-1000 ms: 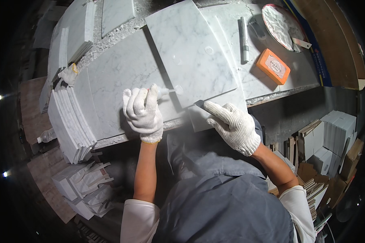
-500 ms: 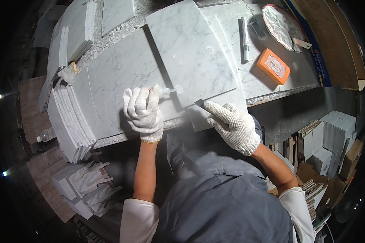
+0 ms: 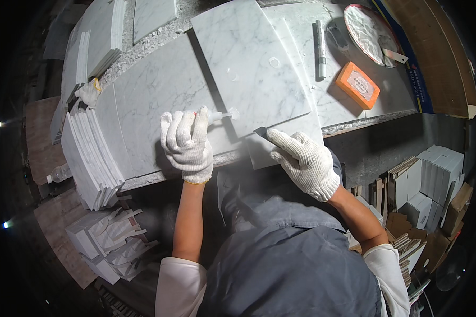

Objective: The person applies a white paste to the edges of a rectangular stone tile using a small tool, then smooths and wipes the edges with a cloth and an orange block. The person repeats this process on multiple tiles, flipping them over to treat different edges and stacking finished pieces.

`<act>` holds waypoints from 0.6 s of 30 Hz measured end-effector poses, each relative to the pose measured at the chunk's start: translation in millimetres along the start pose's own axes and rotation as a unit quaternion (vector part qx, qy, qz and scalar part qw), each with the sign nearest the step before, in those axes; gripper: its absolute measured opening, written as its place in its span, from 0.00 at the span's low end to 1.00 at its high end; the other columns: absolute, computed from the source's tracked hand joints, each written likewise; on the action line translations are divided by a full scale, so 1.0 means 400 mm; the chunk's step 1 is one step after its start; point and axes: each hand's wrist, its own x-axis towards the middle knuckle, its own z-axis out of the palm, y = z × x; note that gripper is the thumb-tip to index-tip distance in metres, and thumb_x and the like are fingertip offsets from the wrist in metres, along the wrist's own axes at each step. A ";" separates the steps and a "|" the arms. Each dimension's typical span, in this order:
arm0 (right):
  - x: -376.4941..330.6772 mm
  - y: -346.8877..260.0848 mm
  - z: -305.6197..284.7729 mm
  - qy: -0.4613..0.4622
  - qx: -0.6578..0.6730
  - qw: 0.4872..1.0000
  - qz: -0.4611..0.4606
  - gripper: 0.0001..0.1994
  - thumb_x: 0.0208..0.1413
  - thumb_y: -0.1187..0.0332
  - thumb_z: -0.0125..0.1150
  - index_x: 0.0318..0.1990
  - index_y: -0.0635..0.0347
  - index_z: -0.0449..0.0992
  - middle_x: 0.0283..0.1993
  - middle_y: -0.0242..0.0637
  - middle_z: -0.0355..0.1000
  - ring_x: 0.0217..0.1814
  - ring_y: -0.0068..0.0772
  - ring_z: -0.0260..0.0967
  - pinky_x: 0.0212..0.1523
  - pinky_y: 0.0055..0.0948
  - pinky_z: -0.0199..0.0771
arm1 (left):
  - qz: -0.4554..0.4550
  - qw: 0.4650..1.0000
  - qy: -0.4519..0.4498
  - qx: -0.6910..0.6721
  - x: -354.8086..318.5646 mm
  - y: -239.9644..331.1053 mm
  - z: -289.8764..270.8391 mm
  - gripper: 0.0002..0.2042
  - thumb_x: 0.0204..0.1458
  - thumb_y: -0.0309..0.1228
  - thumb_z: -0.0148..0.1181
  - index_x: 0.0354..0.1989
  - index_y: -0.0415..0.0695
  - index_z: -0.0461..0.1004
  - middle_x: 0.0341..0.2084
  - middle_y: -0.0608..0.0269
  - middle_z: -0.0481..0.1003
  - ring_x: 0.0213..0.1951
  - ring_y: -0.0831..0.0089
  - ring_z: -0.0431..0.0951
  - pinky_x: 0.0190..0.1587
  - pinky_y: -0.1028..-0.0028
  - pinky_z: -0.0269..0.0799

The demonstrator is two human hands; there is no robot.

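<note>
In a white knit glove, my left hand (image 3: 187, 145) is closed round a small translucent squeeze bottle (image 3: 213, 117). The bottle's thin nozzle points right, at a wet clear patch on the left edge of a grey-veined white marble tile (image 3: 259, 63). My gloved right hand (image 3: 308, 165) pinches a flat metal scraper blade (image 3: 261, 132), its tip at the tile's near edge; any handle is hidden in the glove. Two small ring-like clear marks show on the tile. Beneath it lie other marble tiles (image 3: 158, 100), overlapping at angles.
On the right lie a grey marker (image 3: 320, 50), an orange sanding block (image 3: 357, 85) and a round red-rimmed container of white paste (image 3: 373, 34) with a spatula (image 3: 394, 56). A cardboard box (image 3: 439, 47) stands beyond. Stacked tiles (image 3: 90, 158) line the left. Cartons (image 3: 433, 179) stand below right.
Both hands keep their places and grips. Only the whole view has shifted very slightly.
</note>
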 end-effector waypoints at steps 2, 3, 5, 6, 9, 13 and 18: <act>0.001 -0.001 0.000 0.017 -0.002 1.000 -0.012 0.23 0.64 0.56 0.62 0.67 0.36 0.71 0.37 0.37 0.75 0.37 0.42 0.76 0.35 0.39 0.77 | -0.001 1.000 -0.005 -0.001 0.001 0.002 -0.002 0.26 0.38 0.14 0.70 0.49 0.50 0.80 0.32 0.68 0.74 0.32 0.65 0.76 0.48 0.56 0.75; 0.001 -0.002 -0.001 0.016 -0.002 1.000 -0.013 0.23 0.64 0.56 0.62 0.67 0.36 0.71 0.37 0.37 0.75 0.37 0.42 0.76 0.35 0.39 0.77 | 0.000 1.000 -0.004 -0.001 0.001 0.002 -0.003 0.26 0.38 0.14 0.70 0.49 0.49 0.80 0.32 0.67 0.74 0.31 0.65 0.76 0.48 0.56 0.75; 0.002 -0.003 -0.001 0.012 -0.008 1.000 -0.013 0.24 0.64 0.56 0.62 0.67 0.35 0.71 0.37 0.37 0.75 0.37 0.42 0.76 0.35 0.38 0.77 | 0.002 1.000 -0.005 -0.002 0.000 0.001 -0.004 0.26 0.38 0.14 0.70 0.49 0.49 0.80 0.31 0.67 0.74 0.31 0.65 0.76 0.47 0.56 0.75; 0.002 -0.005 -0.002 0.011 -0.010 1.000 -0.011 0.24 0.64 0.57 0.62 0.67 0.35 0.71 0.37 0.36 0.75 0.36 0.42 0.76 0.35 0.38 0.78 | 0.004 1.000 -0.007 -0.002 -0.002 -0.002 -0.004 0.25 0.39 0.14 0.70 0.49 0.48 0.80 0.31 0.67 0.75 0.31 0.65 0.76 0.47 0.56 0.75; 0.002 -0.008 -0.006 0.020 0.002 1.000 -0.014 0.23 0.64 0.57 0.62 0.66 0.37 0.73 0.36 0.36 0.75 0.36 0.41 0.75 0.35 0.38 0.77 | 0.000 0.999 -0.025 -0.032 -0.007 -0.015 -0.001 0.25 0.40 0.14 0.70 0.50 0.47 0.80 0.33 0.66 0.75 0.32 0.65 0.76 0.49 0.55 0.75; 0.003 -0.012 -0.023 -0.012 0.075 0.997 0.020 0.23 0.64 0.58 0.64 0.66 0.43 0.75 0.42 0.39 0.77 0.41 0.44 0.76 0.42 0.37 0.77 | -0.044 0.997 -0.031 -0.061 -0.025 -0.019 0.004 0.27 0.41 0.15 0.70 0.53 0.45 0.79 0.41 0.63 0.76 0.41 0.62 0.79 0.56 0.55 0.74; -0.009 0.000 -0.060 0.003 0.194 0.981 -0.013 0.25 0.65 0.64 0.64 0.69 0.52 0.72 0.59 0.47 0.77 0.52 0.44 0.77 0.54 0.34 0.76 | -0.320 0.942 -0.007 -0.102 -0.033 -0.033 0.011 0.25 0.49 0.19 0.71 0.58 0.45 0.77 0.49 0.57 0.76 0.53 0.59 0.78 0.61 0.61 0.73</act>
